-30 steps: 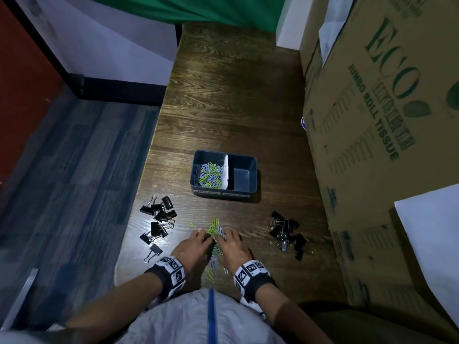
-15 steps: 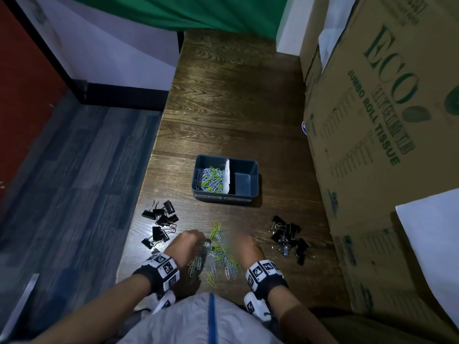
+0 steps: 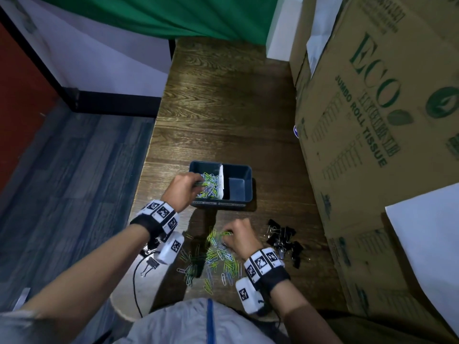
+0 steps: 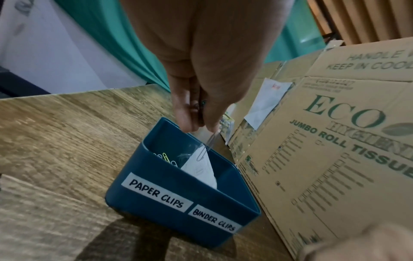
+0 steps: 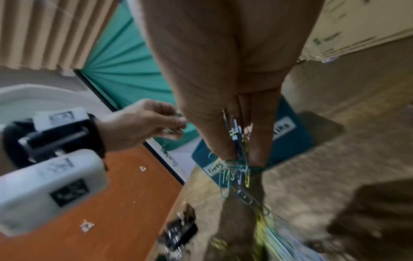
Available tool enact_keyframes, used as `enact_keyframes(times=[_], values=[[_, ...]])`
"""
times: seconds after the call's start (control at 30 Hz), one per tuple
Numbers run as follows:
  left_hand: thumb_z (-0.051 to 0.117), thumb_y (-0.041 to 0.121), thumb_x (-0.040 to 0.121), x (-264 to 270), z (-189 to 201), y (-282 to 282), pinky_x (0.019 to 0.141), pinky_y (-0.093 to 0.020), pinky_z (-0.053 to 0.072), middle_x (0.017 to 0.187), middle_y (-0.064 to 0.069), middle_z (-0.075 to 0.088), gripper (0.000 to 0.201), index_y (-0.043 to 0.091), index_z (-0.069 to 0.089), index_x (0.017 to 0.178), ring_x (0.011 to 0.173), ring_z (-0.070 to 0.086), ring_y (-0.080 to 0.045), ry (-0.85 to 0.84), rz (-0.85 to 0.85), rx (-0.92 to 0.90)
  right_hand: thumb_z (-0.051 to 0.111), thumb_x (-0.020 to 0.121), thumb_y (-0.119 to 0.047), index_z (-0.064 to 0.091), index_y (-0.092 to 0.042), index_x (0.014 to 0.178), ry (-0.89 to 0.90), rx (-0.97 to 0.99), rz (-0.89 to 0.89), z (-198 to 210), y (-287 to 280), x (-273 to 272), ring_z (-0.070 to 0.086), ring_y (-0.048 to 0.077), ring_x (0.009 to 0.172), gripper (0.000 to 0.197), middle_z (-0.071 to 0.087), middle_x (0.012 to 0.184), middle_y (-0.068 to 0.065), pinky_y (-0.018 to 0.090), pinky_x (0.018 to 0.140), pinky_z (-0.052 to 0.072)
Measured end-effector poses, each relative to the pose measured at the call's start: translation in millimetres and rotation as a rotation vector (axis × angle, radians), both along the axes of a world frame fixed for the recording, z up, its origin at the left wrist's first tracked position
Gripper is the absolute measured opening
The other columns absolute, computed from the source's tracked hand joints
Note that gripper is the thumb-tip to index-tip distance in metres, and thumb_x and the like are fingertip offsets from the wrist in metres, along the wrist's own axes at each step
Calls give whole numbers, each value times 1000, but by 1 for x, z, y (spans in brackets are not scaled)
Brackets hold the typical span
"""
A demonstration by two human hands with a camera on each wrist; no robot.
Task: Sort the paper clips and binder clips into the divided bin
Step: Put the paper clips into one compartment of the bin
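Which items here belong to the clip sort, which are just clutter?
Job:
divided bin
paper clips on the table
binder clips, right pile
binder clip by the left wrist
left hand, right hand, both pinching paper clips

Clutter:
cardboard boxes
white sheet
green curtain

The counter (image 3: 223,100) is dark wood with plain grain and a slight sheen. The divided bin (image 4: 170,178) is smooth blue plastic with white paper labels (image 4: 156,192) — its divider (image 3: 220,181) looks like white paper. The paper clips (image 3: 218,256) are thin coloured wire; the binder clips (image 3: 285,238) are black with wire handles. The carton (image 3: 372,145) is matt brown cardboard — the curtain (image 3: 161,16) is green cloth.
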State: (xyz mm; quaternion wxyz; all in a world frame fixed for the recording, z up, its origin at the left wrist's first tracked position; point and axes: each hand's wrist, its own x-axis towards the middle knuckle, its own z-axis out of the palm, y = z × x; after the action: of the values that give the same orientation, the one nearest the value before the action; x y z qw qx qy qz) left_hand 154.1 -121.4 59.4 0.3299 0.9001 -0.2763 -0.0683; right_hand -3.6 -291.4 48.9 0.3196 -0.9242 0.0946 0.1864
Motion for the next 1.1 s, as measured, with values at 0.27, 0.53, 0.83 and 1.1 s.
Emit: enact_keyframes(times=[0.27,0.53,0.83,1.1], values=[[65,14,86,-35,-26,20,60,-28,49,87,1,66,9,18,66,94,70,58,-14,-50,108,170,73,87,-8,79,-12,93,-251,-20,7,67,5,92,67,19,85,9,74,95,8,27,80,55],[64,32,87,-92,-84,42,94,-40,48,131,-9,45,56,19,40,136,120,47,-27,326,29,538,75,86,-9,76,-13,107,-267,-122,23,73,9,142,69,28,93,21,74,103,14,32,81,56],[52,41,93,-128,-98,30,114,-41,28,156,-17,14,78,3,15,149,138,19,-35,194,-221,636,68,90,-9,69,-10,117,-21,-90,148,-20,15,50,68,22,93,27,69,113,12,25,78,56],[39,44,98,-155,-112,45,121,-38,2,155,-12,-21,80,8,-10,150,146,-14,-26,270,-446,600,60,93,-22,12,-18,158,135,-250,491,-91,25,-8,-1,25,154,81,-3,167,5,45,123,13]])
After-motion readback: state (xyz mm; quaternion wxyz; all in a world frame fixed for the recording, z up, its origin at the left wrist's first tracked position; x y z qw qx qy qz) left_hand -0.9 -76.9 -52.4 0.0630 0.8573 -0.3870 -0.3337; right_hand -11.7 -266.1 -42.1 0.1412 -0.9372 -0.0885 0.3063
